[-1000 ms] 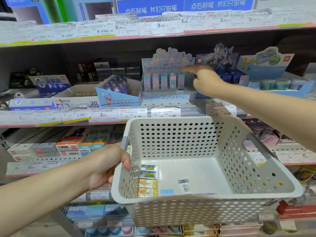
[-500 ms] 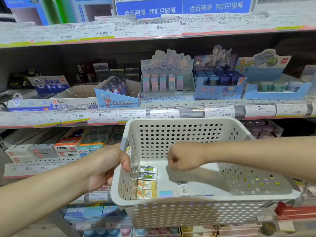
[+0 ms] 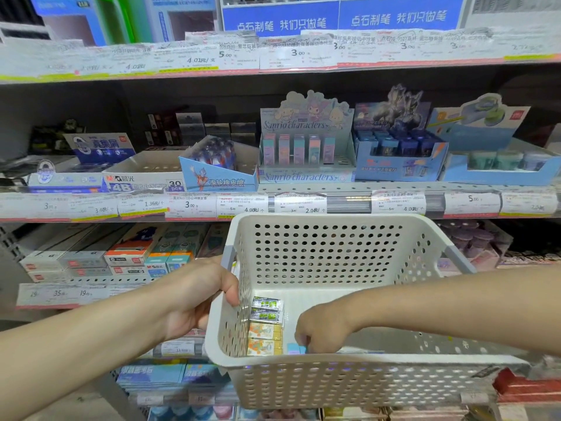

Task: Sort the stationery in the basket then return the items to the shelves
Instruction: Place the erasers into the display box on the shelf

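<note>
Right hand reached down into basket, fingers curled, pinching small blue-and-purple eraser on floor by near wall, just below fingertips. Eraser's long axis ran left-right. Left hand gripped basket's left rim, farther from eraser. Alongside, by left wall: two green-labelled erasers, two orange ones.

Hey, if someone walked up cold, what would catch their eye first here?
The white perforated basket fills the lower middle, gripped at its left rim by the left hand. Inside it the right hand reaches down at a small pastel eraser beside a column of wrapped erasers. Behind, the Sanrio display box stands on the shelf.
</note>
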